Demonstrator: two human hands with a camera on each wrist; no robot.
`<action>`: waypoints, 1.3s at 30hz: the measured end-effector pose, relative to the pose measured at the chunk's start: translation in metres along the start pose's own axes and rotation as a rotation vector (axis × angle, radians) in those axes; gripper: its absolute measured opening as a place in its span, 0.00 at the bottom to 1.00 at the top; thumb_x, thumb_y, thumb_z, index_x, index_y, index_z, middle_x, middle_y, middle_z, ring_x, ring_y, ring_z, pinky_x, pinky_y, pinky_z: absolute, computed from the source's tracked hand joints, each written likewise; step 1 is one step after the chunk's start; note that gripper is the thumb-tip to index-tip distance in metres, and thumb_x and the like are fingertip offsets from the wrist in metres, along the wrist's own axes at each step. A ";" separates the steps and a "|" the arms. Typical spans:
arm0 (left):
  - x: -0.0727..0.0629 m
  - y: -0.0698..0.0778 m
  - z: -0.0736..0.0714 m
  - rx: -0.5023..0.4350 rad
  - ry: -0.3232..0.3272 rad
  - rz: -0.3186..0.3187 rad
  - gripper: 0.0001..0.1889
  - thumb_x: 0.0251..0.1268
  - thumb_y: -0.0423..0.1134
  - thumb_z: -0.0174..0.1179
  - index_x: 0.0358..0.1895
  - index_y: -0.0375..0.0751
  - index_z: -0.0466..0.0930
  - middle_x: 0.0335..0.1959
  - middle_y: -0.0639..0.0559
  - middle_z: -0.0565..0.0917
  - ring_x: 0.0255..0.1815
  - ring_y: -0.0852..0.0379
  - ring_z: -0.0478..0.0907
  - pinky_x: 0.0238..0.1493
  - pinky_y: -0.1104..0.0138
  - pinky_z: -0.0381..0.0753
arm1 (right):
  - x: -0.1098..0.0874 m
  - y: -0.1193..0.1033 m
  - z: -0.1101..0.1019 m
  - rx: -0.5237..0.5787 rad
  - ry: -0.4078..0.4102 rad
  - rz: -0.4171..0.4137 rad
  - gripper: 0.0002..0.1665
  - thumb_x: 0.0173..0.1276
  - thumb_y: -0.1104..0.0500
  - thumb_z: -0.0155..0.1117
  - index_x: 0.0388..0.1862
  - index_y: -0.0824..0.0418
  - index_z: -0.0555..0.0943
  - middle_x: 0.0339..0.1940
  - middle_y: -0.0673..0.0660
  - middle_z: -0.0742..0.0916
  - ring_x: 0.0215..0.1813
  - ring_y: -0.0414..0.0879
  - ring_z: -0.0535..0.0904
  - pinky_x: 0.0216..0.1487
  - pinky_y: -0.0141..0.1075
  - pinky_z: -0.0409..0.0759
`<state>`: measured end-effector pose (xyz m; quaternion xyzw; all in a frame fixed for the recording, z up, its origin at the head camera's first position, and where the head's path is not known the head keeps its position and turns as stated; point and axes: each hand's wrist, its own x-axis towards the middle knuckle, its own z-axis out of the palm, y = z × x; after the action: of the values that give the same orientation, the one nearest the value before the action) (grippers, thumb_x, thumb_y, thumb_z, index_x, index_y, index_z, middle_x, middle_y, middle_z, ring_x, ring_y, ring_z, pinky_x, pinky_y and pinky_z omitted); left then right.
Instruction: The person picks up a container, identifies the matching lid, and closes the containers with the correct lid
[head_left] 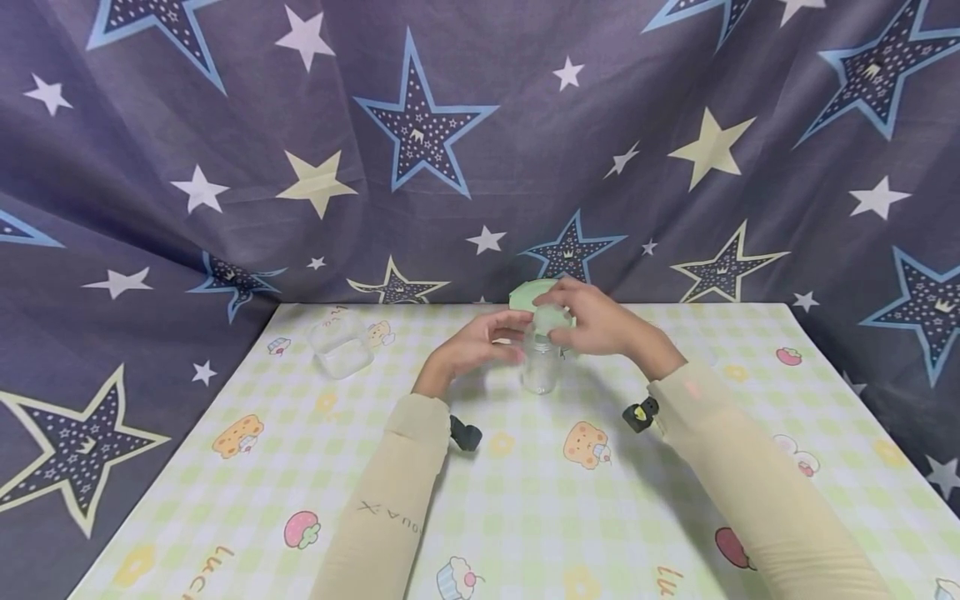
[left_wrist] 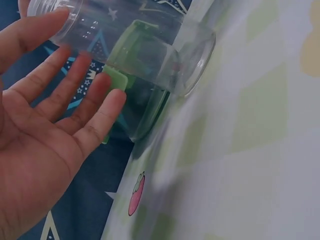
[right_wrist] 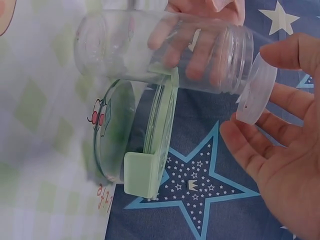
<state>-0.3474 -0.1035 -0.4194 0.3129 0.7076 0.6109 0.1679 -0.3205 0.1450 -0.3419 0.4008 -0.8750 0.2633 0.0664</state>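
Right wrist view: right hand (right_wrist: 280, 145) pinches the translucent cap (right_wrist: 256, 90) off the clear jar (right_wrist: 160, 52); left hand (left_wrist: 45, 130), fingers relaxed, steadies it.

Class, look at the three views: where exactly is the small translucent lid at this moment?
The translucent lid is in the fingers of the right hand, just off the open mouth of the clear jar, which stands mid-table in front of the green-lidded container.

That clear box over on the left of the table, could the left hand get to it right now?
Probably yes: the left hand holds nothing, fingers relaxed beside the jar, and bare tablecloth lies between it and the clear box.
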 end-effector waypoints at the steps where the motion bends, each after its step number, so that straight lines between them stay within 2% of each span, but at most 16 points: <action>1: 0.000 0.000 0.001 0.000 -0.002 0.002 0.37 0.59 0.20 0.66 0.74 0.29 0.66 0.69 0.36 0.74 0.65 0.42 0.75 0.66 0.56 0.78 | 0.000 -0.001 0.001 0.002 0.000 -0.002 0.29 0.59 0.60 0.67 0.62 0.67 0.82 0.56 0.61 0.83 0.53 0.55 0.79 0.51 0.47 0.80; 10: 0.002 -0.002 0.009 0.020 -0.016 -0.018 0.39 0.56 0.21 0.70 0.74 0.32 0.67 0.68 0.40 0.75 0.62 0.43 0.78 0.61 0.57 0.82 | -0.002 -0.006 0.008 -0.001 -0.009 -0.022 0.29 0.60 0.60 0.67 0.62 0.65 0.82 0.55 0.60 0.83 0.56 0.54 0.77 0.55 0.49 0.79; 17: 0.003 -0.006 0.013 0.112 0.000 -0.047 0.36 0.58 0.26 0.72 0.72 0.36 0.70 0.63 0.45 0.79 0.59 0.47 0.80 0.56 0.60 0.84 | -0.002 -0.005 0.012 -0.019 0.003 -0.043 0.29 0.59 0.59 0.67 0.61 0.64 0.83 0.54 0.59 0.85 0.57 0.54 0.78 0.58 0.51 0.77; 25: 0.003 -0.009 0.016 0.183 0.010 -0.046 0.34 0.60 0.32 0.73 0.71 0.41 0.73 0.60 0.48 0.81 0.55 0.50 0.81 0.56 0.61 0.84 | -0.002 -0.007 0.014 -0.026 -0.005 -0.041 0.29 0.59 0.59 0.66 0.62 0.64 0.82 0.55 0.59 0.84 0.59 0.54 0.77 0.61 0.53 0.74; 30: 0.002 -0.008 0.018 0.185 0.023 -0.062 0.32 0.60 0.33 0.74 0.68 0.42 0.75 0.59 0.49 0.81 0.55 0.50 0.82 0.55 0.61 0.83 | -0.002 -0.010 0.013 -0.022 -0.018 -0.047 0.30 0.58 0.60 0.66 0.62 0.62 0.82 0.55 0.59 0.84 0.59 0.53 0.77 0.62 0.52 0.75; 39: 0.001 -0.010 0.019 0.197 0.026 -0.087 0.36 0.61 0.35 0.74 0.73 0.45 0.71 0.61 0.50 0.80 0.59 0.48 0.80 0.56 0.60 0.82 | 0.000 -0.011 0.016 -0.025 -0.033 -0.074 0.29 0.56 0.61 0.67 0.60 0.62 0.84 0.55 0.59 0.84 0.58 0.54 0.77 0.61 0.52 0.76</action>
<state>-0.3391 -0.0891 -0.4325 0.2891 0.7793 0.5344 0.1534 -0.3109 0.1311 -0.3507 0.4366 -0.8636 0.2432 0.0667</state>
